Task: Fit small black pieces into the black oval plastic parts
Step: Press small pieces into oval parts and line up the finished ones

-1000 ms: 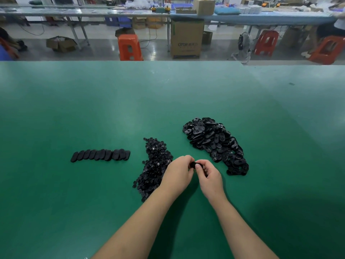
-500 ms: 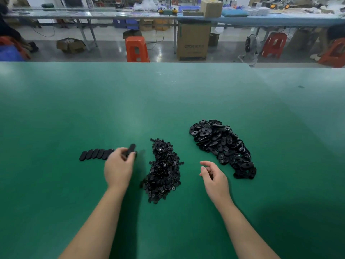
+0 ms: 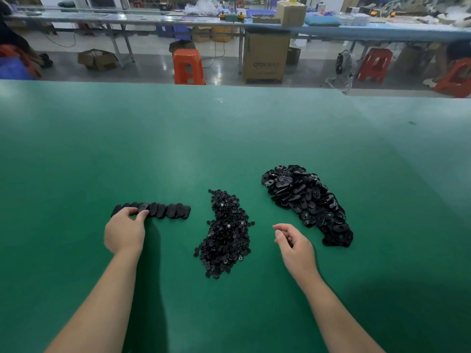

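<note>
A row of black oval parts (image 3: 165, 211) lies on the green table at the left. My left hand (image 3: 125, 231) is at the row's left end, its thumb and fingertips pinching one oval part (image 3: 141, 207) there. In the middle lies a heap of small black pieces (image 3: 225, 235). A larger pile of loose oval parts (image 3: 308, 202) spreads to the right. My right hand (image 3: 293, 247) hovers between the two piles, its fingers loosely curled and holding nothing.
The green table (image 3: 229, 138) stretches far ahead and to both sides. Beyond its far edge stand an orange stool (image 3: 188, 66), a cardboard box (image 3: 265, 58), red stools at the right and a long workbench.
One second ago both hands worked one part together by the small pieces. My left hand then carried it left to the row and now sits at the row's left end. My right hand stayed, empty.
</note>
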Demonstrator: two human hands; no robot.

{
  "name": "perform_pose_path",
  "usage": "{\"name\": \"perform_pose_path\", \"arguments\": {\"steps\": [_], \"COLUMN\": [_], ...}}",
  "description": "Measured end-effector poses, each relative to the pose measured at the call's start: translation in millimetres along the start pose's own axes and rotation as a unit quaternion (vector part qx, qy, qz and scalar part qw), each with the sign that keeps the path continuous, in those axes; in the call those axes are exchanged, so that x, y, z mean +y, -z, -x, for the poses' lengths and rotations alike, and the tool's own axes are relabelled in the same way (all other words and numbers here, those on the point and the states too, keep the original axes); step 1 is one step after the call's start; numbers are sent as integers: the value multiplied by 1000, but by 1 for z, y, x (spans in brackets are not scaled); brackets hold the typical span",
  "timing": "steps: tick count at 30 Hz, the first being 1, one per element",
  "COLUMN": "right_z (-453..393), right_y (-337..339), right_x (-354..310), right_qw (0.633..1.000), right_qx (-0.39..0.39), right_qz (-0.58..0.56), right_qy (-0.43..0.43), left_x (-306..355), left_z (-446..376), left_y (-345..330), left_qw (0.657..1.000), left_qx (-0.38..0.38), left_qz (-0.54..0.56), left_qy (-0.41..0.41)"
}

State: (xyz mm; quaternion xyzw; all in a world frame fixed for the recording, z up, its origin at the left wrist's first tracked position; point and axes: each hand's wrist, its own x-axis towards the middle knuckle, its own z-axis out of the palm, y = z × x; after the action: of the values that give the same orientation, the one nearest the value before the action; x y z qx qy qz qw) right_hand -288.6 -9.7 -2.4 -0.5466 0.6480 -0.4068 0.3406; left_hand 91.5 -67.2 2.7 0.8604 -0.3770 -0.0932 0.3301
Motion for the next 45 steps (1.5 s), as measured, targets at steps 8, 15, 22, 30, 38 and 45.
{"name": "perform_pose_path", "arguments": {"steps": [8, 15, 22, 30, 38, 45], "right_z": [-3, -3, -3, -2, -10, -56], "right_y": [-2, -2, -3, -3, 2, 45], "right_x": [2, 4, 5, 5, -2, -10], "right_qw": [1000, 1000, 1000, 1000, 998, 959], "right_qx": [-5, -7, -3, -5, -10, 73], "right_qz": [8, 23, 12, 24, 69, 273], "right_qy": [4, 4, 4, 5, 6, -2], "left_x": [23, 61, 50, 44, 40, 42], "left_z": [26, 71, 85, 83, 83, 83], "left_y": [-8, -33, -43, -50, -50, -53], "left_qw": [978, 928, 938, 948, 939, 946], "left_qx": [-33, -176, -179, -168, -180, -167], "left_qz": [33, -51, -34, 23, 43, 26], "left_qy": [-201, -323, -297, -268, -290, -276]}}
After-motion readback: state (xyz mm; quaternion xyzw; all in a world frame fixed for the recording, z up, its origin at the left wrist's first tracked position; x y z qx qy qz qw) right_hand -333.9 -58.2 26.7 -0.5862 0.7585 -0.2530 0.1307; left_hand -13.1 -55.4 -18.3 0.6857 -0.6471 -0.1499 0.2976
